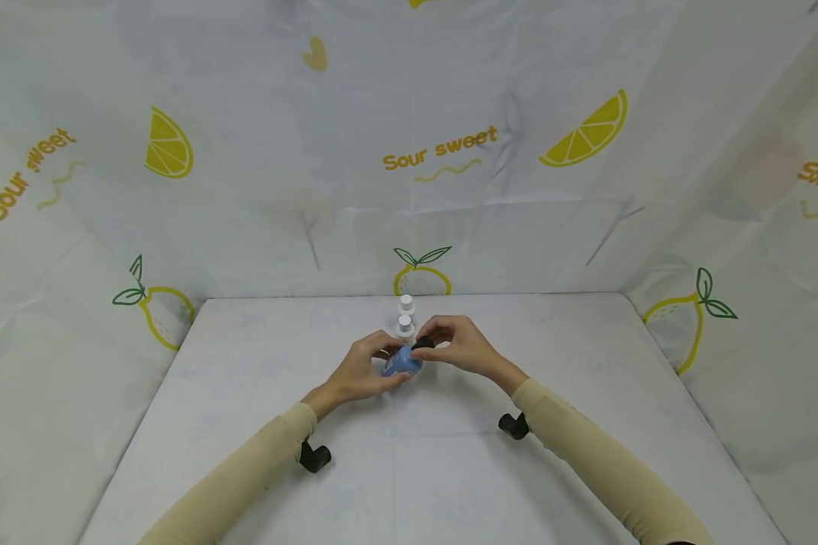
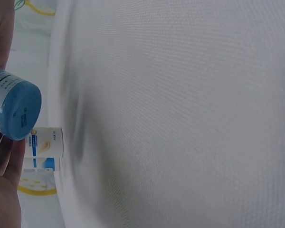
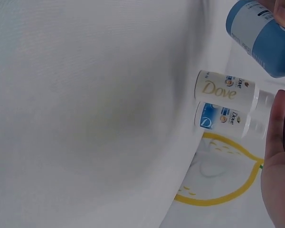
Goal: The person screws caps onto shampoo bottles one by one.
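Observation:
My left hand [image 1: 357, 372] grips a small blue bottle [image 1: 400, 362] by its body, holding it tilted above the table. At its upper end, my right hand [image 1: 465, 345] pinches the black cap [image 1: 423, 343] between thumb and fingers. The blue bottle [image 3: 268, 40] shows a pale printed label in the right wrist view, and its round base faces the camera in the left wrist view. Just behind the hands stand two white Dove bottles, the nearer one [image 3: 225, 90] with gold lettering and the farther one [image 3: 223, 118] with a blue patch.
A white cloth covers the table [image 1: 279, 499], and a white curtain [image 1: 259, 227] printed with lemons rises behind its far edge and along both sides. Black wrist-worn cameras stick out below both sleeves, close over the tabletop.

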Demonstrator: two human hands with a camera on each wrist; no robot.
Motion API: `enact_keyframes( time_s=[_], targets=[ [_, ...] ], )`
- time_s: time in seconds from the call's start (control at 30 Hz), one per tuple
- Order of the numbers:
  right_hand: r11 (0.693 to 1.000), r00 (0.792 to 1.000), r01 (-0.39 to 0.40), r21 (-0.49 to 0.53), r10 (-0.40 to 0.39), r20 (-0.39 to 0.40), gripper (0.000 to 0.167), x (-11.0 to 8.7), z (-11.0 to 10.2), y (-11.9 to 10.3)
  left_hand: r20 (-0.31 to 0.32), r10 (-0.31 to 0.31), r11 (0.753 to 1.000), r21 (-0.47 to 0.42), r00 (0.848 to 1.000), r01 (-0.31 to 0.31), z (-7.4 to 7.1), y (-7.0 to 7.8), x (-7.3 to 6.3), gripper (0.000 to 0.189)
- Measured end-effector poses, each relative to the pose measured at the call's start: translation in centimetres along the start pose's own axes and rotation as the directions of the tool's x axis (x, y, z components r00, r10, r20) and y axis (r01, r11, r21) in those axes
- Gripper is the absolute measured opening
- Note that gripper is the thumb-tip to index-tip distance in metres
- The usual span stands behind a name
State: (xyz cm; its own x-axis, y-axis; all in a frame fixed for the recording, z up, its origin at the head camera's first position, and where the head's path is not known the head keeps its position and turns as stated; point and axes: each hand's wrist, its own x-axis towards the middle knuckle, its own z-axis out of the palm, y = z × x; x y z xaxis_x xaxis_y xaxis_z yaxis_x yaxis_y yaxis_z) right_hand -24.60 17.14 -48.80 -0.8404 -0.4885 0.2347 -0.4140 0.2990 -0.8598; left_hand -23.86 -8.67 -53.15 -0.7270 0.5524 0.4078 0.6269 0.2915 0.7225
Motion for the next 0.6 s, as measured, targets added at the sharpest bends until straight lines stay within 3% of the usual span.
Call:
enact_keyframes(
  time_s=[0.27,0.6],
  targets=[
    [1.0,0.998,-0.011,-0.016,0.01,-0.057,0.022,0.05,0.33,0.04,-0.016,0.017,1.0,-0.005,1.0,-0.017,0.24,-0.09,0.18,0.047],
    [0.999,0.997,-0.033,-0.025,0.031,-0.07,0.026,0.04,0.36,0.04,-0.019,0.003,1.0,-0.018,1.0,-0.003,0.33,0.0,0.25,0.046]
  ],
)
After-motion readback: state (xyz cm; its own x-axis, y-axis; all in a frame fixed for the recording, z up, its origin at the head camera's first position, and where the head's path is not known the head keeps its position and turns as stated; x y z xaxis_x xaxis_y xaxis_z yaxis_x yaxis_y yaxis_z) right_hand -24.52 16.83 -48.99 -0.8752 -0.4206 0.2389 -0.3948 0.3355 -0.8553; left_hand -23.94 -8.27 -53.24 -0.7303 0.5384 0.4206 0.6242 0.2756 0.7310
